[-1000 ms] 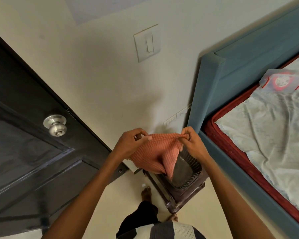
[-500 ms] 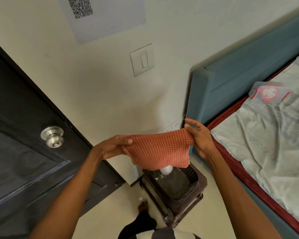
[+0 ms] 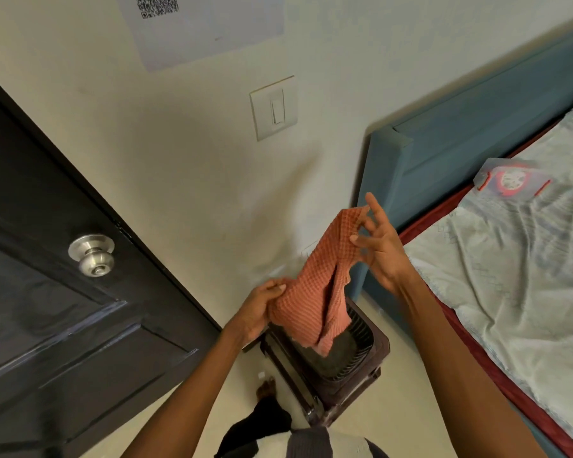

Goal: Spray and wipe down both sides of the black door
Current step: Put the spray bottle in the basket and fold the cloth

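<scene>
- Left hand (image 3: 258,314) grips the lower bunch of the orange cloth (image 3: 316,292); fingers curled round it.
- Right hand (image 3: 379,251): fingers spread, cloth's top corner at fingertips; cannot tell if pinched.
- Black door (image 3: 63,292) far left, apart from hands, knob (image 3: 93,256) visible.
- Likely folding; fold into a flat pad before wiping.
- No spray bottle seen.

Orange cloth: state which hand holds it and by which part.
Both. The left hand grips the orange cloth at its lower bunched end; the right hand pinches its upper corner.
</scene>
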Demonstrator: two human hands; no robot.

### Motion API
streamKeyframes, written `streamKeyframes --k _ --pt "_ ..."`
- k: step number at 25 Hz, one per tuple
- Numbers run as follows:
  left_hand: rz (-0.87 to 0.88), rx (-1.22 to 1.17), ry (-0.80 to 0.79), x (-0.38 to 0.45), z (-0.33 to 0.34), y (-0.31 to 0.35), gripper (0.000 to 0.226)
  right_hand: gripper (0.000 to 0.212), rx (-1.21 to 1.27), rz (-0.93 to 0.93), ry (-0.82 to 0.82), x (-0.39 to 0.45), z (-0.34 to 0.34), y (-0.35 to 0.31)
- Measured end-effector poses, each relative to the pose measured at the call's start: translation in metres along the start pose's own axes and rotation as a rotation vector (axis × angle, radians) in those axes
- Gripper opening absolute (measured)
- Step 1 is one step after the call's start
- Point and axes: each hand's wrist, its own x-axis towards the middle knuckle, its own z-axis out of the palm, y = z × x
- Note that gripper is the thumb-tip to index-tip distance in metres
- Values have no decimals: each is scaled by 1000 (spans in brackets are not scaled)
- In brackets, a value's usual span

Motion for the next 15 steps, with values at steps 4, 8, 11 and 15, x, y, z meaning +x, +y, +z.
streamKeyframes --k 4,8,11,15 --pt "21 102 191 -2 -12 25 21 86 -304 146 82 3 -16 10" --pt "37 344 361 -9 -18 45 20 66 -749 320 34 6 -25 22" --pt "97 470 384 -12 -18 56 21 50 -761 352 -61 8 -21 36" --pt "132 433 424 -13 -15 65 21 48 -227 399 -81 0 -15 59"
